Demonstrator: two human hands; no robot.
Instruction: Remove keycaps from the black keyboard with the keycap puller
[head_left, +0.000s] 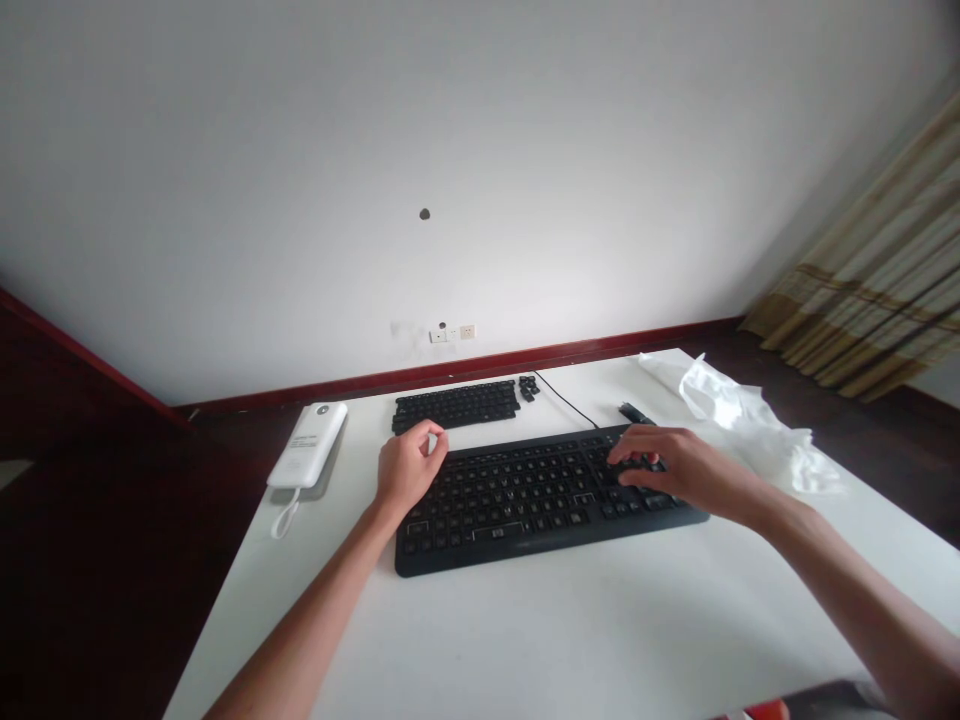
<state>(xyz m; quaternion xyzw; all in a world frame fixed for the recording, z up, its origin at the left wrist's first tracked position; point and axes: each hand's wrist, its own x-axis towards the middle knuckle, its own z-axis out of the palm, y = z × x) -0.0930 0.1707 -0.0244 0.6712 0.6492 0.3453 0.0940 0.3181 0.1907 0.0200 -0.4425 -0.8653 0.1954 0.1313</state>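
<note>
A black keyboard (517, 545) lies on the white table, many of its key positions showing bare sockets. My left hand (409, 465) rests at its upper left corner, the fingers curled in and the thumb against the index finger; nothing shows between them. Over the number-pad end is my right hand (671, 462), thumb and fingers apart, the fingertips down at the keys. I cannot tell whether they touch a key. Behind the keyboard, loose black keycaps (456, 404) lie packed in rows. A smaller cluster of keycaps (528, 388) sits to their right.
A white power bank (307, 447) with a strap lies on the left of the white table (480, 640). Crumpled white plastic (739, 410) covers the right back. A dark slim object (634, 412) lies behind the keyboard, near its cable (566, 397). Something red (769, 709) shows at the front edge.
</note>
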